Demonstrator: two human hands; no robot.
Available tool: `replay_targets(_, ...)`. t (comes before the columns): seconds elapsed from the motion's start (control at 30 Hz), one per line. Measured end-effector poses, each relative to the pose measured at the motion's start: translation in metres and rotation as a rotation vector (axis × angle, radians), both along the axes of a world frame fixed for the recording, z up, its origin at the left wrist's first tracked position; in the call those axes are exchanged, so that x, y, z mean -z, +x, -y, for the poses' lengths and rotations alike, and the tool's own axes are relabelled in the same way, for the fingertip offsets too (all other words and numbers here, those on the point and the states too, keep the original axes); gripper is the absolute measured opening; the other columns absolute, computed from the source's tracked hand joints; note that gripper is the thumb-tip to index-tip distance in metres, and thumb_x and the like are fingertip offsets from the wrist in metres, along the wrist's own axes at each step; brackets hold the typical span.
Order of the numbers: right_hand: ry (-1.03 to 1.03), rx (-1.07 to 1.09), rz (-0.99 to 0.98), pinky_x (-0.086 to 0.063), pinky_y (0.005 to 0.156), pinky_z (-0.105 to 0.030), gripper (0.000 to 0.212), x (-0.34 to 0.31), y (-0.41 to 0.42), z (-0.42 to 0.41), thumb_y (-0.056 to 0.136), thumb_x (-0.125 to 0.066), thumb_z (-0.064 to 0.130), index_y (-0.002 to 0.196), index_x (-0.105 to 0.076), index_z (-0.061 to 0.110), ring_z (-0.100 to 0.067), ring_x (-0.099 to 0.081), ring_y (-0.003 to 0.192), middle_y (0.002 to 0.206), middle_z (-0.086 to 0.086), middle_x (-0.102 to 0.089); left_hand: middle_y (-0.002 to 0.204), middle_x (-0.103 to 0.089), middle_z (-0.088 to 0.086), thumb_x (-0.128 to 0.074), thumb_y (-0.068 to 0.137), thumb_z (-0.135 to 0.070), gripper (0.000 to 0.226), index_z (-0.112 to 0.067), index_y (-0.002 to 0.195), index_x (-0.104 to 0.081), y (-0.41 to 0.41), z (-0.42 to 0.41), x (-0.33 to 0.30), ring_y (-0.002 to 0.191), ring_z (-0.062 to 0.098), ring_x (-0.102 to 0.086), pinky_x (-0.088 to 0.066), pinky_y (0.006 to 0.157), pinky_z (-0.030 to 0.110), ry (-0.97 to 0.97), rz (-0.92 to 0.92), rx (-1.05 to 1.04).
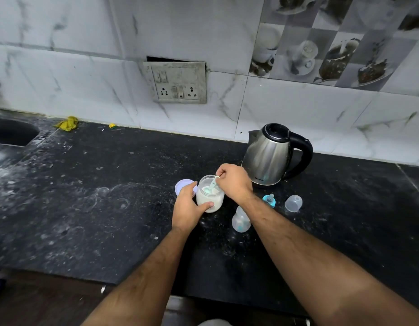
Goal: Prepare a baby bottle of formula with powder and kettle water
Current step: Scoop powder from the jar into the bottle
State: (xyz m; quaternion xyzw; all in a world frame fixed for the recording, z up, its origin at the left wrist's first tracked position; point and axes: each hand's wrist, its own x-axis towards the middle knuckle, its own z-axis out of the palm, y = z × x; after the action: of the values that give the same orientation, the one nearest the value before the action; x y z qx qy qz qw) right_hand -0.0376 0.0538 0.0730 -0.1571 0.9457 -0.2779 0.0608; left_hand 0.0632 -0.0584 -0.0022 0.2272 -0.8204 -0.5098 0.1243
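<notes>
Two hands work on the black counter (109,208). Kettle (272,156) stands behind. Left hand (188,208) is wrapped around the open powder jar (209,198); right hand (234,182) pinches a scoop (212,185) inside it. Bottle (240,221) stands just right of the jar; its teat (269,200) lies nearby.

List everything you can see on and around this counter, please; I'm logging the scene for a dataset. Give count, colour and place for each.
Powder jar: one, clear with white powder, counter centre, open.
Scoop: one, pale teal, inside the jar.
Jar lid: one, white-lilac, behind-left of the jar.
Baby bottle: one, clear, right of the jar, partly hidden by the forearm.
Teat ring: one, blue, in front of the kettle.
Bottle cap: one, clear, right of the ring.
Kettle: one, steel with black handle, by the wall.
Socket plate: one, grey-white, on the wall.
Cloth: one, yellow, far left.
Counter: one, black, speckled.
Left hand: grips the jar.
Right hand: holds the scoop.
</notes>
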Motion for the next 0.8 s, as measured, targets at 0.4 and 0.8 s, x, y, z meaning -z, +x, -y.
replay_targets(0.4, 0.402, -0.219, -0.096, -0.045, 0.07, -0.031, 0.019, 0.01, -0.003, 0.022, 0.084, -0.056, 0.01, 0.093, -0.068, 0.022, -0.029, -0.065, 0.094, 0.101, -0.005, -0.071, 0.096, -0.062, -0.022, -0.087, 0.065, -0.021, 0.064, -0.032, 0.12, -0.057, -0.009, 0.001, 0.001, 0.094, 0.003, -0.06, -0.051, 0.088, 0.03, 0.054, -0.019, 0.044)
replay_targets(0.8, 0.038, -0.023, -0.113, -0.056, 0.078, -0.034, 0.011, -0.004, -0.013, -0.004, 0.087, -0.065, 0.026, 0.095, -0.072, 0.028, -0.02, -0.067, 0.091, 0.09, 0.007, -0.075, 0.107, -0.066, -0.011, -0.087, 0.062, -0.028, 0.062, -0.027, 0.117, -0.058, -0.014, 0.009, 0.007, 0.1, 0.014, -0.064, -0.052, 0.091, 0.038, -0.01, -0.011, -0.019)
